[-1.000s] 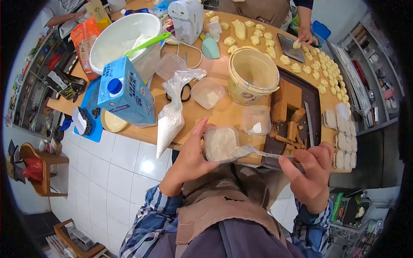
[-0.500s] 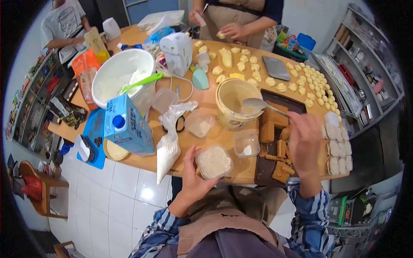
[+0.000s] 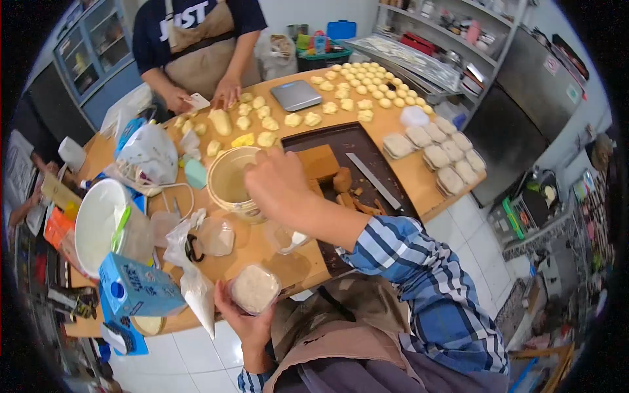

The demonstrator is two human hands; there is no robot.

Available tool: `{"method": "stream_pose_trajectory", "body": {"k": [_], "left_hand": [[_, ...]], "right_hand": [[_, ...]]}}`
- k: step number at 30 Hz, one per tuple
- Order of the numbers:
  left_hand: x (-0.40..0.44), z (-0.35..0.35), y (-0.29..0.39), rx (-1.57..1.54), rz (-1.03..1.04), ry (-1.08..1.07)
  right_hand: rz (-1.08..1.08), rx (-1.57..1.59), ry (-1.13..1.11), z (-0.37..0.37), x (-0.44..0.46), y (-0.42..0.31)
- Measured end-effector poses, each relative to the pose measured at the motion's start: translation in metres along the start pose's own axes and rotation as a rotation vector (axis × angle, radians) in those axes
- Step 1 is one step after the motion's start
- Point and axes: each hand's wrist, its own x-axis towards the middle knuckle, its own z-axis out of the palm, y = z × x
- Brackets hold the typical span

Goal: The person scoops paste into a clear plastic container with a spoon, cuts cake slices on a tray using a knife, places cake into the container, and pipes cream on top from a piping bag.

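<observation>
My left hand [image 3: 246, 324] wraps round a clear plastic cup [image 3: 255, 289] with a pale, level filling, held at the table's front edge. Over the cream-coloured bucket [image 3: 226, 169] is my right hand [image 3: 278, 183], fingers closed; the spoon it grips is hidden by the hand and bucket. Just right of the bucket lies a dark baking tray [image 3: 386, 157] with brown cake pieces [image 3: 319, 162] and a flat metal strip [image 3: 373, 181]. Two more clear cups, one plain [image 3: 216, 237] and one with something white inside [image 3: 286, 237], stand near the bucket.
A filled piping bag [image 3: 195, 285], a blue carton [image 3: 141, 288] and a white bowl [image 3: 98, 219] stand left. Several filled containers [image 3: 452, 157] are at right. A scale [image 3: 296, 95] and dough pieces [image 3: 293, 120] lie at the back, where another person's hands [image 3: 228, 90] work dough.
My right hand has moved left with the spoon, from above the tray to the bucket. The view has turned right. The cup stays in my left hand.
</observation>
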Motion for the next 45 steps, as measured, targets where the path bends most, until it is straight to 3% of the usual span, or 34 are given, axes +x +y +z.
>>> {"method": "stream_pose_trajectory", "body": {"k": [3, 5, 7, 10, 16, 18, 22, 25, 28, 31, 32, 34, 35, 37, 39, 45], "left_hand": [[-0.001, 0.001, -0.002, -0.016, 0.003, -0.006], [-0.001, -0.001, 0.006, -0.044, 0.001, -0.043], [-0.002, -0.004, 0.019, -0.101, -0.021, -0.111], [-0.006, -0.003, 0.042, -0.148, -0.079, -0.271], [-0.015, 0.011, 0.044, -0.223, -0.057, -0.587], [-0.019, 0.018, 0.041, -0.26, -0.109, -0.637], [-0.018, 0.03, 0.04, -0.155, -0.023, -0.767], [-0.019, 0.042, 0.039, -0.151, -0.093, -0.818], [-0.009, 0.056, 0.048, -0.332, -0.09, -0.831], [-0.001, 0.056, 0.04, -0.266, 0.099, -0.596], [0.002, 0.053, 0.035, -0.153, 0.162, -0.476], [0.007, 0.044, 0.02, 0.071, 0.279, -0.228], [0.01, 0.037, 0.01, 0.112, 0.267, -0.164], [0.013, 0.021, -0.012, 0.195, 0.238, -0.037], [0.013, 0.014, -0.023, 0.167, 0.199, 0.026], [0.012, 0.012, -0.045, 0.164, 0.216, 0.073]], "right_hand": [[-0.118, 0.085, 0.012, -0.029, -0.026, -0.009], [-0.223, 0.428, -0.201, -0.05, -0.049, -0.016], [-0.478, 0.558, -0.211, -0.061, -0.078, -0.009], [-0.45, 0.584, -0.465, -0.075, -0.108, -0.004], [-0.27, 0.756, -0.623, -0.069, -0.156, 0.002], [-0.254, 0.71, -0.608, -0.072, -0.167, 0.006], [-0.197, 0.685, -0.597, -0.08, -0.181, 0.016], [-0.16, 0.804, -0.505, -0.077, -0.189, 0.027], [-0.076, 0.839, -0.381, -0.077, -0.192, 0.035], [0.152, 0.824, -0.313, -0.092, -0.192, 0.055], [0.139, 0.733, -0.152, -0.092, -0.191, 0.068], [0.373, 0.644, -0.095, -0.101, -0.188, 0.096], [0.523, 0.589, -0.087, -0.101, -0.185, 0.113], [0.566, 0.37, 0.003, -0.084, -0.19, 0.159], [0.803, 0.36, 0.058, -0.067, -0.192, 0.194], [0.8, 0.069, 0.136, -0.024, -0.19, 0.25]]}}
